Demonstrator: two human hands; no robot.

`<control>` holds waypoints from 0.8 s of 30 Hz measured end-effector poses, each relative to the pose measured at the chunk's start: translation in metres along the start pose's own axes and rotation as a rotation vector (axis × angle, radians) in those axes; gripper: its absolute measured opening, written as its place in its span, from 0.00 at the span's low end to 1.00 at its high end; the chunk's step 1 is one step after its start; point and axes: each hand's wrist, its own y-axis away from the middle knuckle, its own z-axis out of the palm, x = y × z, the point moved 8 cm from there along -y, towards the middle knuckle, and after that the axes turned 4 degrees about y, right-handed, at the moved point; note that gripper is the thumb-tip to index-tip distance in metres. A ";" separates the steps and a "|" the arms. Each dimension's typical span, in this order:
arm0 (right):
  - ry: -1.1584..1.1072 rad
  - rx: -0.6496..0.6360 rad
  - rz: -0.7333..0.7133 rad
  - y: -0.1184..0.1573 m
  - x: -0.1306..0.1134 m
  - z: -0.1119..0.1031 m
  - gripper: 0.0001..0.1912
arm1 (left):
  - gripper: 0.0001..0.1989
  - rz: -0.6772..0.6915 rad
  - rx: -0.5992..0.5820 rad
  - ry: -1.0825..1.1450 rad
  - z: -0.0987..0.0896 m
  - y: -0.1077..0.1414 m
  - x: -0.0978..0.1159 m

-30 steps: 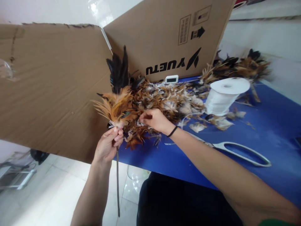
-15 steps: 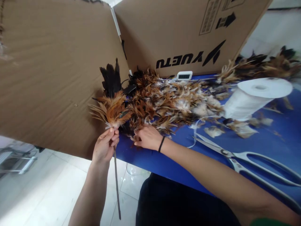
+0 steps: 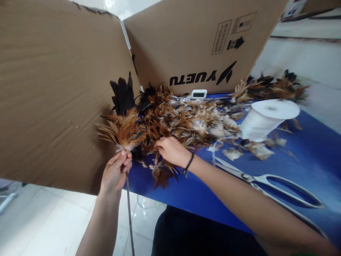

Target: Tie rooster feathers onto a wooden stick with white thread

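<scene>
My left hand (image 3: 116, 170) is closed round a feather duster (image 3: 127, 131), gripping it just under its feathers. Black feathers top it, with orange-brown ones below, and its thin stick (image 3: 129, 213) hangs down past the table edge. A whitish strip (image 3: 119, 147) pokes out beside my thumb. At the near edge of a heap of loose feathers (image 3: 186, 119), my right hand (image 3: 172, 151) pinches brown feathers; its fingertips are partly hidden. A few dark brown feathers (image 3: 161, 176) lie on the blue table (image 3: 191, 195) just below that hand.
Cardboard panels (image 3: 66, 89) stand at the left and back. A small white digital display (image 3: 199, 94) sits behind the heap. On the right are a white ribbon spool (image 3: 266, 119), large scissors (image 3: 246, 176) and more feathers (image 3: 277, 85).
My right hand has lifted slightly away from the near edge of the heap. Brown feathers now lie spread on the table beneath it. The camera view has shifted; my left hand keeps its grip.
</scene>
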 end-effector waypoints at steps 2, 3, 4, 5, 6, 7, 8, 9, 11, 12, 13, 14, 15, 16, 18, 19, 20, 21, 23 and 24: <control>0.020 -0.007 0.014 -0.017 -0.008 0.013 0.17 | 0.09 0.007 0.000 -0.011 0.002 0.002 0.001; 0.029 -0.012 0.026 -0.025 -0.011 0.020 0.16 | 0.09 0.011 0.001 -0.024 0.002 0.003 0.001; 0.041 -0.017 0.047 -0.031 -0.012 0.027 0.16 | 0.09 0.012 0.002 -0.038 0.001 0.004 0.002; 0.054 -0.021 0.072 -0.034 -0.012 0.032 0.15 | 0.09 0.011 0.004 -0.055 0.000 0.006 0.003; 0.068 -0.021 0.095 -0.036 -0.009 0.035 0.15 | 0.09 0.009 0.005 -0.070 -0.002 0.007 0.003; 0.081 -0.018 0.114 -0.035 -0.006 0.036 0.14 | 0.09 0.008 0.009 -0.082 -0.004 0.008 0.004; 0.094 -0.010 0.125 -0.032 -0.001 0.036 0.14 | 0.09 0.003 0.010 -0.090 -0.006 0.008 0.003; 0.106 0.003 0.127 -0.028 0.003 0.033 0.13 | 0.08 0.000 0.012 -0.095 -0.008 0.007 0.003; 0.129 0.043 0.125 -0.018 0.015 0.021 0.13 | 0.09 -0.007 0.010 -0.102 -0.009 0.004 0.001; 0.142 0.067 0.129 -0.014 0.022 0.014 0.14 | 0.09 -0.013 0.006 -0.104 -0.009 0.002 -0.001; 0.158 0.091 0.139 -0.011 0.030 0.007 0.14 | 0.09 -0.020 0.002 -0.107 -0.008 0.000 -0.003; 0.179 0.117 0.159 -0.009 0.040 -0.002 0.15 | 0.09 -0.028 -0.005 -0.110 -0.007 -0.002 -0.005; 0.205 0.146 0.186 -0.008 0.051 -0.009 0.16 | 0.09 -0.034 -0.009 -0.109 -0.005 -0.003 -0.007; 0.232 0.174 0.215 -0.009 0.063 -0.017 0.17 | 0.10 -0.039 -0.015 -0.106 -0.004 -0.004 -0.009; 0.292 0.232 0.269 -0.014 0.087 -0.029 0.16 | 0.10 -0.041 -0.023 -0.101 -0.001 -0.004 -0.011; 0.307 0.244 0.281 -0.018 0.097 -0.032 0.16 | 0.10 -0.039 -0.026 -0.099 0.001 -0.003 -0.011; 0.313 0.248 0.285 -0.022 0.106 -0.034 0.15 | 0.10 -0.038 -0.028 -0.099 0.002 -0.003 -0.011; 0.311 0.246 0.285 -0.026 0.114 -0.035 0.14 | 0.10 -0.040 -0.030 -0.100 0.003 -0.002 -0.012; 0.289 0.250 0.285 -0.030 0.126 -0.038 0.12 | 0.10 -0.047 -0.031 -0.099 0.004 -0.002 -0.013; 0.271 0.260 0.286 -0.031 0.130 -0.041 0.11 | 0.10 -0.050 -0.032 -0.098 0.005 -0.001 -0.013</control>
